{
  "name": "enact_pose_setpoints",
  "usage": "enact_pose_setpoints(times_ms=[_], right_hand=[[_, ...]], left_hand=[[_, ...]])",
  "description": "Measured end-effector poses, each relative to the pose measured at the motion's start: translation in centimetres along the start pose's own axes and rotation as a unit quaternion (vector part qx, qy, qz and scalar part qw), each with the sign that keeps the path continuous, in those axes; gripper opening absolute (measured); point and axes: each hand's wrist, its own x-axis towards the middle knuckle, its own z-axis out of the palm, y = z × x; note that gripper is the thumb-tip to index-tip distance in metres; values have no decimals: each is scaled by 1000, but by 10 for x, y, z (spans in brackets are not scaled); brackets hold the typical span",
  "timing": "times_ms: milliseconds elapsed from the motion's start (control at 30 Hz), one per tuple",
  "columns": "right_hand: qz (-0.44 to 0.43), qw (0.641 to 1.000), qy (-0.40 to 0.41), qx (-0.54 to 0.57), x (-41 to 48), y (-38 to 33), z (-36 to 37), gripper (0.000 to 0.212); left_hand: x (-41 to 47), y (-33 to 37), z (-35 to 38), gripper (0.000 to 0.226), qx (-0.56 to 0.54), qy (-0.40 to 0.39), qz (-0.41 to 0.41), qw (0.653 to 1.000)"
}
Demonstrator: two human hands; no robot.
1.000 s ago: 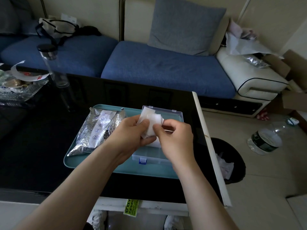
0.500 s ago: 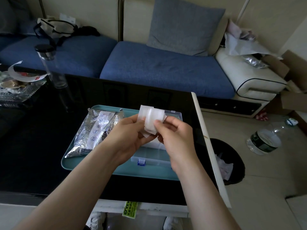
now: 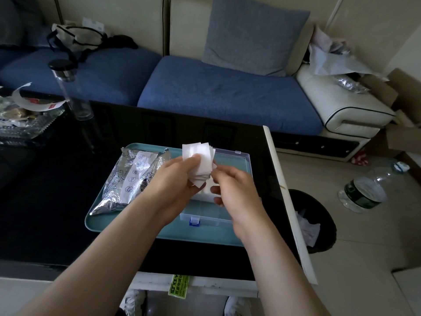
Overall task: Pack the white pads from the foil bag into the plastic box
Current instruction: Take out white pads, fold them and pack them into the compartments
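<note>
Left grip (image 3: 175,181) clasps the pads (image 3: 198,153); we'd best square them above the box (image 3: 216,218); whether right grip (image 3: 237,190) pinches, we cannot tell.

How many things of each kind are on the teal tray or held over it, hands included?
Foil bag: 1
Plastic box: 1
Held stack of white pads: 1 (single pads cannot be counted)
Hands: 2, left hand and right hand
Total: 5
</note>
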Motion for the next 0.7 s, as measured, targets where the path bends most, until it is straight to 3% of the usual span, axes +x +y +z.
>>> enact_pose_setpoints(times_ms=[133, 333, 467, 600, 700], right_hand=[[21, 998, -36, 35, -1, 1, 0, 18], [49, 988, 10, 145, 0, -5, 0, 13], [-61, 986, 128, 85, 7, 1, -4, 19], [-170, 981, 94, 24, 8, 3, -4, 7], [-195, 974, 109, -41, 7, 6, 1, 6]], left_hand=[[-2, 2, -1, 36, -2, -24, -24, 999], [-3, 5, 4, 26, -73, 17, -21, 997], [1, 5, -3, 23, -24, 66, -6, 998], [-4, 6, 1, 26, -8, 51, -24, 998], [-9, 7, 7, 49, -50, 11, -56, 997]])
